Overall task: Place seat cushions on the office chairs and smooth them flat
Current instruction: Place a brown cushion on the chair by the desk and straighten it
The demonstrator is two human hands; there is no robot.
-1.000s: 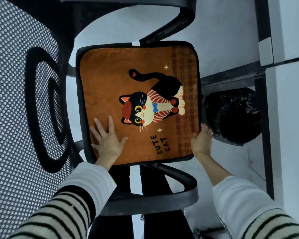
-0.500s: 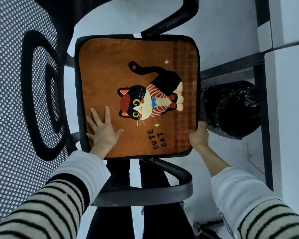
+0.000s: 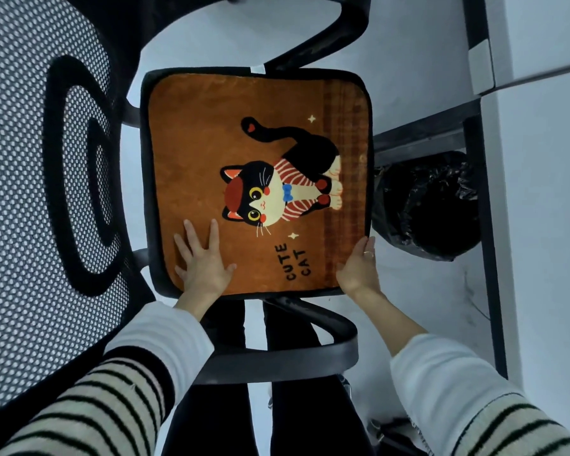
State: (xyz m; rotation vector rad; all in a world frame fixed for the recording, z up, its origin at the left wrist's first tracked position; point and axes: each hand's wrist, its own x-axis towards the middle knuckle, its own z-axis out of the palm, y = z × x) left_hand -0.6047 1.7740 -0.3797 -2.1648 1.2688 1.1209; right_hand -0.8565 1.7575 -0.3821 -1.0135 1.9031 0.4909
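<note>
An orange seat cushion [image 3: 211,133] with a black cat print and the words CUTE CAT lies flat on the seat of a black office chair [image 3: 277,353]. My left hand [image 3: 201,261] rests palm down on the cushion's near left corner, fingers spread. At the near right corner my right hand [image 3: 359,268] lies flat along the cushion's edge, fingers extended. The chair's mesh backrest [image 3: 30,192] stands to the left, and its black armrests curve at the near and far sides.
A bin lined with a black bag [image 3: 428,205] stands right of the chair under a white desk [image 3: 547,192] with a dark frame. My dark trouser legs [image 3: 211,406] are below the near armrest. The floor is pale grey.
My right hand has shifted from gripping the cushion's right edge to lying flat on the near right corner. My left hand stays spread on the near left corner.
</note>
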